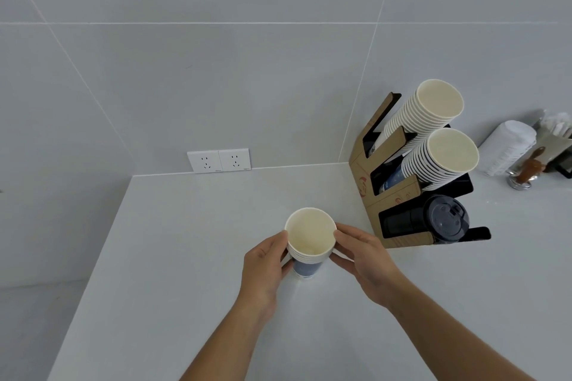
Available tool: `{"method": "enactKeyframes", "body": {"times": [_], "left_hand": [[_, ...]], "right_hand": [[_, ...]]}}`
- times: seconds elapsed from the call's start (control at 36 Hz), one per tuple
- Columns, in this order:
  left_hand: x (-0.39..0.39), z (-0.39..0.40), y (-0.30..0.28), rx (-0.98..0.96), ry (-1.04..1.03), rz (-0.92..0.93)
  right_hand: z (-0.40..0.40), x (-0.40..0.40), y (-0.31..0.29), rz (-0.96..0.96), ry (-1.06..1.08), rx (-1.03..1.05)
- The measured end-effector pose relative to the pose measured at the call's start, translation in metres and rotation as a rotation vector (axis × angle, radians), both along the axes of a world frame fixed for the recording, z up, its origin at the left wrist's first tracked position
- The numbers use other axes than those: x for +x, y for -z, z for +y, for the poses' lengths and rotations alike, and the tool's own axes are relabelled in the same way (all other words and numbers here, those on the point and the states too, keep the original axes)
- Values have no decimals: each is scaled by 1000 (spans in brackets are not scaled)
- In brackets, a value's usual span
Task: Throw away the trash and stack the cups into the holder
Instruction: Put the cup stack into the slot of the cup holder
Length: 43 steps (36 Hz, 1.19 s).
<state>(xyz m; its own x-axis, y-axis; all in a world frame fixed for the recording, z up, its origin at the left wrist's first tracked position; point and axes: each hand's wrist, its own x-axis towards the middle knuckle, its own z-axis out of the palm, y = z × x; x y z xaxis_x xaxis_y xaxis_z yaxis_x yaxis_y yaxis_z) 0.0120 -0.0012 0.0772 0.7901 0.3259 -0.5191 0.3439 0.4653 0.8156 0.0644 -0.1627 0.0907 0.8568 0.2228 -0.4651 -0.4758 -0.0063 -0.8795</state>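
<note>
Near the middle of the white surface (192, 257), one short stack of nested paper cups (309, 244) is standing upright, long axis vertical, mouth facing up; roughly five rims are showing, the exact count unclear. Left hand (263, 269) is gripping the stack's left side, fingers (286, 269) curled round the blue printed body. Right hand (362, 254) is holding the right side at the rim, thumb and fingers pinching it. To the right, well apart, one cardboard cup holder (368, 176) is standing with three tilted slots: two cup stacks (439, 133) are leaning up and rightward, mouths out; one stack of dark lids (439, 219) is filling the lowest slot. Open room is lying left and in front of the hands; the surface's left edge is running diagonally. Two wall sockets (219, 160) are sitting behind. Assorted items (523, 148) are crowding the far right.
</note>
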Motion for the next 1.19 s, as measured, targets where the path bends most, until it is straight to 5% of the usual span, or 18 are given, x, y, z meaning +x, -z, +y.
{"method": "enactKeyframes", "body": {"times": [0.58, 1.19], "left_hand": [[-1, -52, -95, 144, -146, -218], [38, -142, -218, 282, -88, -571]], "right_hand": [[-45, 18, -96, -203, -61, 110], [-148, 51, -224, -639, -47, 154]]}}
